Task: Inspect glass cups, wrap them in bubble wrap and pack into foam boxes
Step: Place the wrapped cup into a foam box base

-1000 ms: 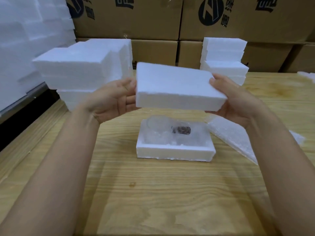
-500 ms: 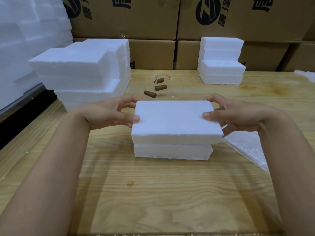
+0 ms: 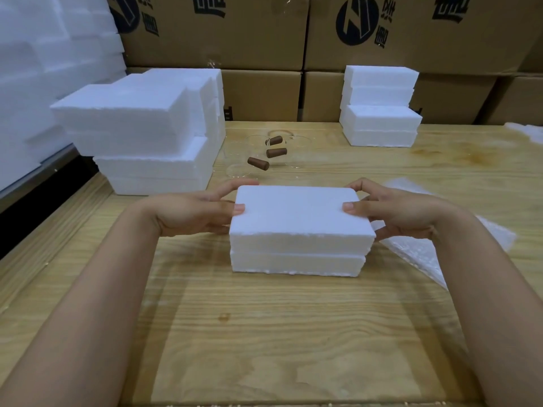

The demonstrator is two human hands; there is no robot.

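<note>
Fitting the foam lid [image 3: 296, 212] onto its foam base [image 3: 296, 262]: left hand [image 3: 191, 212] and right hand [image 3: 393, 214] grip the lid's ends, thumbs on top; next, likely pressing it flush.

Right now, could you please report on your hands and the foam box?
Left hand and right hand both grip the foam lid by its ends. Lid rests on the foam base, slightly offset. Glass cups lie behind, apart from the box.

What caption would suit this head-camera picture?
Left hand and right hand hold a white rectangular foam lid on its white foam base atop a pale wooden table.
</note>
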